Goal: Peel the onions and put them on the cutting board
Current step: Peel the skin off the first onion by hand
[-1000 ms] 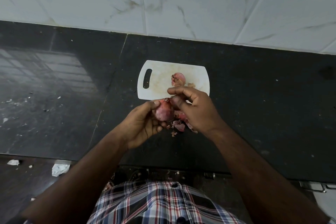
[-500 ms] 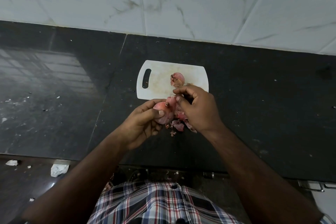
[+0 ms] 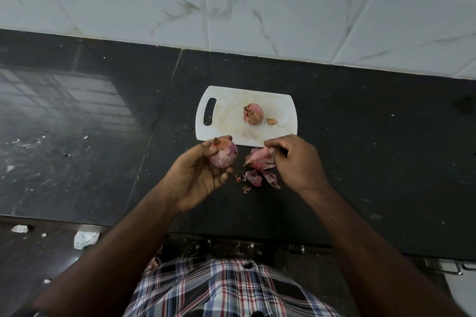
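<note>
A: What's the big stuff?
B: A black counter (image 3: pixel 360 136) under a tiled wall (image 3: pixel 257 2), with a white cutting board (image 3: pixel 226 121) on it.

A: And the onions?
B: One onion (image 3: pixel 253 114) sits on the board. The left hand (image 3: pixel 195 177) grips a second onion (image 3: pixel 223 156) just in front of it.

A: The right hand (image 3: pixel 296 162)?
B: It pinches a strip of peel (image 3: pixel 258 155) above the scraps (image 3: pixel 257 177) on the counter

Mid-frame, your left hand (image 3: pixel 198 177) grips an onion (image 3: pixel 223 156); your right hand (image 3: pixel 296 159) pinches a peel strip (image 3: pixel 258 156). Above them, another onion (image 3: pixel 253 114) sits on the cutting board (image 3: pixel 226 121).
</note>
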A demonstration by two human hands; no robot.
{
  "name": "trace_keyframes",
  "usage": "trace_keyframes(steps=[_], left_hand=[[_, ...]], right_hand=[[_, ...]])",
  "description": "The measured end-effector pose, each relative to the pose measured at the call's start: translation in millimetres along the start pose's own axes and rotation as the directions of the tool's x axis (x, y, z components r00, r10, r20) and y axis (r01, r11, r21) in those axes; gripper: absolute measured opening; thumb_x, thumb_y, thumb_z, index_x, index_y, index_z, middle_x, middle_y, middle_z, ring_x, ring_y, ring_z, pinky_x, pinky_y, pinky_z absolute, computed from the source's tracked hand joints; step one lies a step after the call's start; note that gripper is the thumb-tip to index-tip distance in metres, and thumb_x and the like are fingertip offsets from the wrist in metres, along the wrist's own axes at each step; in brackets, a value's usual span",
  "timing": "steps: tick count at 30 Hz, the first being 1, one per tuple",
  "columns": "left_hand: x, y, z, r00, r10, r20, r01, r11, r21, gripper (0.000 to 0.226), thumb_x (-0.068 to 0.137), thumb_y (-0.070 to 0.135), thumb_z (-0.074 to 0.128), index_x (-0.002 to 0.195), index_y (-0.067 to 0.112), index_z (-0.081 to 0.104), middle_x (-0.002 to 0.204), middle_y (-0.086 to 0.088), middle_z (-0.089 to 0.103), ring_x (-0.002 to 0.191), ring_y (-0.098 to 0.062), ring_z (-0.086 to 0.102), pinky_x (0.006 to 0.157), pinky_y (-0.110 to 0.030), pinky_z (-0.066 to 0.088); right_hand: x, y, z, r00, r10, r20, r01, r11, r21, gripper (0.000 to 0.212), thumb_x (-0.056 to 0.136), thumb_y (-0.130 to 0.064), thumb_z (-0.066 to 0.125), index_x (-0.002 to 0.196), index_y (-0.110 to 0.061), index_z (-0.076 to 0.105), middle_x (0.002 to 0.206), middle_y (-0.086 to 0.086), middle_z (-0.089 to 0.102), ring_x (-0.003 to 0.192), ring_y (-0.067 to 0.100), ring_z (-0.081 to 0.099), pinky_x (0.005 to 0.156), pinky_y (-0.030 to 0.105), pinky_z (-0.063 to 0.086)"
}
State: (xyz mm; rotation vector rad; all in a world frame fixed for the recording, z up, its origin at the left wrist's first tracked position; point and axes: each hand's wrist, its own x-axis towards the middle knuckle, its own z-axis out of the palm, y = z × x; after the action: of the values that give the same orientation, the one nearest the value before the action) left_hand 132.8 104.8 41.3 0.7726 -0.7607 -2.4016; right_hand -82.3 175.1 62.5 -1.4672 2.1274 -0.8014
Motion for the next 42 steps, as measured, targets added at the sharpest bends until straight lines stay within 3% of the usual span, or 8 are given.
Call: trace_keyframes(steps=[4, 7, 12, 16, 21, 26, 33, 42], left_hand=[[0, -1, -3, 0.999, 0.039, -0.011, -0.037, 0.993, 0.116, 0.081, 0.066, 0.020, 0.090, 0.140, 0.014, 0.055, 0.101, -0.012, 0.068, 0.072, -0.018, 0.063, 0.060, -0.024, 0.054], [0, -2, -4, 0.999, 0.042, -0.032, -0.038, 0.995, 0.091, 0.084, 0.056, 0.024, 0.098, 0.129, 0.013, 0.058, 0.098, -0.014, 0.070, 0.071, -0.021, 0.067, 0.060, -0.025, 0.056], [1, -2, -6, 0.999, 0.036, 0.030, -0.039, 0.994, 0.104, 0.054, 0.082, 0.015, 0.073, 0.135, 0.012, 0.060, 0.100, -0.014, 0.070, 0.078, -0.017, 0.068, 0.069, -0.027, 0.057], [0, 0, -4, 0.994, 0.093, 0.048, -0.101, 0.977, 0.190, 0.056, 0.083, 0.010, 0.077, 0.136, 0.015, 0.060, 0.119, -0.013, 0.066, 0.090, -0.019, 0.068, 0.075, -0.028, 0.058], [0, 2, -1, 0.985, 0.170, 0.041, -0.175, 0.959, 0.224, 0.072, 0.057, 0.023, 0.097, 0.122, 0.013, 0.067, 0.113, -0.008, 0.070, 0.084, -0.017, 0.071, 0.068, -0.022, 0.058], [-1, 4, -3, 0.984, 0.166, 0.064, -0.175, 0.967, 0.184, 0.070, 0.062, 0.026, 0.095, 0.125, 0.013, 0.067, 0.109, -0.009, 0.072, 0.079, -0.014, 0.069, 0.069, -0.022, 0.057], [2, 5, 2, 0.983, 0.166, 0.080, -0.179, 0.961, 0.209, 0.066, 0.064, 0.026, 0.095, 0.123, 0.014, 0.070, 0.115, -0.011, 0.072, 0.090, -0.016, 0.070, 0.072, -0.023, 0.058], [-1, 4, 0, 0.982, 0.133, 0.132, -0.156, 0.969, 0.190, 0.051, 0.076, 0.016, 0.082, 0.125, 0.015, 0.070, 0.127, -0.013, 0.068, 0.108, -0.021, 0.067, 0.084, -0.027, 0.056]], right_hand=[[-1, -2, 0, 0.996, 0.032, 0.085, -0.038, 0.997, 0.071, 0.025, 0.091, -0.027, 0.073, 0.116, -0.023, 0.075, 0.133, -0.008, 0.065, 0.120, 0.008, 0.059, 0.106, 0.030, 0.047], [-2, -14, -2, 0.991, 0.045, 0.122, -0.078, 0.956, 0.284, 0.031, 0.091, -0.030, 0.074, 0.122, -0.026, 0.071, 0.119, -0.008, 0.072, 0.109, 0.004, 0.066, 0.100, 0.034, 0.054], [-1, -31, 7, 0.959, -0.041, 0.279, -0.087, 0.899, 0.429, 0.058, 0.079, -0.050, 0.075, 0.130, -0.024, 0.066, 0.123, -0.009, 0.071, 0.113, 0.005, 0.066, 0.101, 0.039, 0.055], [1, -31, 13, 0.977, -0.026, 0.212, -0.083, 0.867, 0.490, 0.047, 0.075, -0.026, 0.087, 0.120, -0.018, 0.073, 0.110, -0.005, 0.076, 0.104, 0.007, 0.070, 0.095, 0.038, 0.058], [5, -28, 14, 0.971, 0.030, 0.239, -0.182, 0.741, 0.646, 0.044, 0.063, -0.029, 0.088, 0.104, -0.019, 0.078, 0.104, 0.001, 0.078, 0.103, 0.019, 0.073, 0.091, 0.045, 0.059], [3, -28, 7, 0.977, 0.023, 0.212, -0.164, 0.716, 0.678, 0.021, 0.085, 0.000, 0.072, 0.101, -0.012, 0.077, 0.100, 0.007, 0.076, 0.085, 0.021, 0.076, 0.074, 0.034, 0.064], [2, -31, 6, 0.966, -0.015, 0.257, -0.160, 0.747, 0.645, 0.050, 0.068, -0.033, 0.082, 0.114, -0.014, 0.075, 0.107, 0.002, 0.077, 0.101, 0.016, 0.073, 0.089, 0.039, 0.060], [1, -28, 1, 0.952, 0.037, 0.303, -0.249, 0.666, 0.703, 0.014, 0.091, -0.001, 0.066, 0.098, -0.011, 0.075, 0.103, 0.010, 0.073, 0.088, 0.022, 0.076, 0.065, 0.032, 0.063]])
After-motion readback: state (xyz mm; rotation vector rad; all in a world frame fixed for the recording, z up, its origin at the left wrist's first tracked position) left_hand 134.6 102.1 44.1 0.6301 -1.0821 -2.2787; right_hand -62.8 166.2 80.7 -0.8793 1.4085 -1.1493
